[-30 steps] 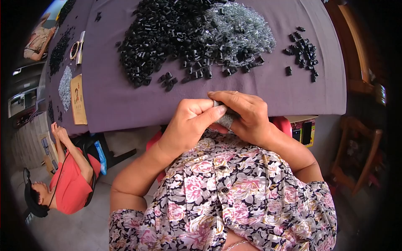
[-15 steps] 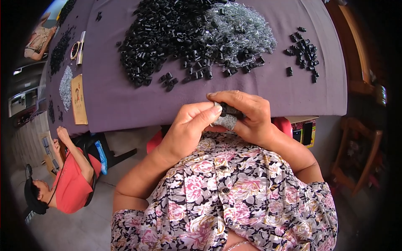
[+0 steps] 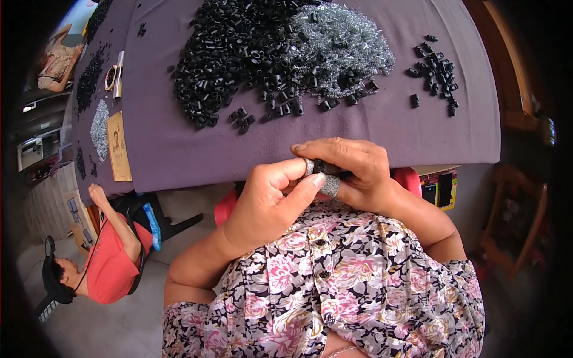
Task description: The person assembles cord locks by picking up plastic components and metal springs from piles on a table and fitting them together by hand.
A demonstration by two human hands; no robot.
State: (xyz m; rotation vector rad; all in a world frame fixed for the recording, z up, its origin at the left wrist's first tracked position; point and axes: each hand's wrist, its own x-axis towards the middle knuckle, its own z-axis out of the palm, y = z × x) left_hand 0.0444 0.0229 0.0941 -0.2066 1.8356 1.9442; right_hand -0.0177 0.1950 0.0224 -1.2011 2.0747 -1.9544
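My left hand (image 3: 271, 194) and my right hand (image 3: 355, 164) meet just off the table's near edge. Between their fingertips sits a small black plastic piece (image 3: 319, 167), mostly hidden, pinched by both. Grey wrapping (image 3: 330, 186) covers my right thumb tip, and a grey band shows at my left index fingertip. Beyond my hands lies a large heap of short black plastic tubes (image 3: 221, 65). Against its right side rests a pile of silvery coil springs (image 3: 352, 51), with some tubes strewn over it. A smaller group of black pieces (image 3: 439, 74) lies farther right.
A purple cloth (image 3: 179, 152) covers the table. At its left are a tan booklet (image 3: 119, 146), a roll of tape (image 3: 110, 77), and more springs (image 3: 99, 131). A person in a red shirt (image 3: 116, 256) sits at the left; another person (image 3: 59, 65) is beyond. A wooden chair (image 3: 513, 221) stands right.
My left thumb has shifted down and right along the black piece, and my left hand has turned slightly. The whole view has moved a little. The heaps look the same.
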